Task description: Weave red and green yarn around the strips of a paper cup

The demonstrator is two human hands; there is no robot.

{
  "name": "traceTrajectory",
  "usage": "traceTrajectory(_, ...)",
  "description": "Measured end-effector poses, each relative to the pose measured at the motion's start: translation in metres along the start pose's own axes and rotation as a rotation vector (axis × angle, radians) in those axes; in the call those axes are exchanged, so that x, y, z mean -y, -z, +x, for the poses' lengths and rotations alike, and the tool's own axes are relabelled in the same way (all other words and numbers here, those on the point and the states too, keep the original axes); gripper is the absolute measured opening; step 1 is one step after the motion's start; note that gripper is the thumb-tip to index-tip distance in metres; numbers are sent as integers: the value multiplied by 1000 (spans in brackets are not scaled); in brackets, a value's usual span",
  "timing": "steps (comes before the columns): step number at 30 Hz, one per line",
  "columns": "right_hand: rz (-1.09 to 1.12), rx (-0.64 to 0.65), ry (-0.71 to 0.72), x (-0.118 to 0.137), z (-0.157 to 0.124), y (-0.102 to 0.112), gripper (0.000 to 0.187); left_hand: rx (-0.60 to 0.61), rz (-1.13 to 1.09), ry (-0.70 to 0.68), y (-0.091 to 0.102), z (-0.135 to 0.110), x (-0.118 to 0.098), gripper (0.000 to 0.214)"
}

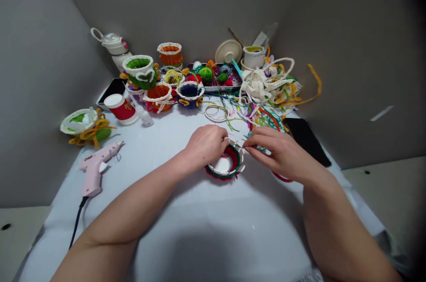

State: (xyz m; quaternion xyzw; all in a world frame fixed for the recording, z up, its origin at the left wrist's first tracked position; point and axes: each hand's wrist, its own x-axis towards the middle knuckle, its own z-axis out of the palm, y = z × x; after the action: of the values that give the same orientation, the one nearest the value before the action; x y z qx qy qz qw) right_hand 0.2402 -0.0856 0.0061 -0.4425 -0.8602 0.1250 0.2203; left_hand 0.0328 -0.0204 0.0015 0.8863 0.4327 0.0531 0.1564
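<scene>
Two hands at work: L hand (208, 144) w/ fingers curled tight on far rim of red/green woven cup (224, 166), open end up, mid white table (166, 233); R hand (274, 151) just beside, thumb & index pinched tight on thin dark item (238, 146), can't tell what; pink glue gun (95, 171) well apart, far L; blk phone (308, 140) near R wrist

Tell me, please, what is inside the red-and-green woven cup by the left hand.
Inside the woven cup, a white bottom shows, with red and green yarn along its wall. The left hand hides the far-left part of the inside.
</scene>
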Motion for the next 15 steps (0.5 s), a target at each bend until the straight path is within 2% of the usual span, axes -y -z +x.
traceTrajectory(4,22,33,-35,-10,-2,-2,19,9,-14,5,1,0,0,28)
traceTrajectory(9,-24,152,-201,-15,2,-15,20,30,-20,2,3,-1,-1,24)
traceTrajectory(15,16,22,-307,-9,10,-34,19,85,12,-41,11,-7,0,24)
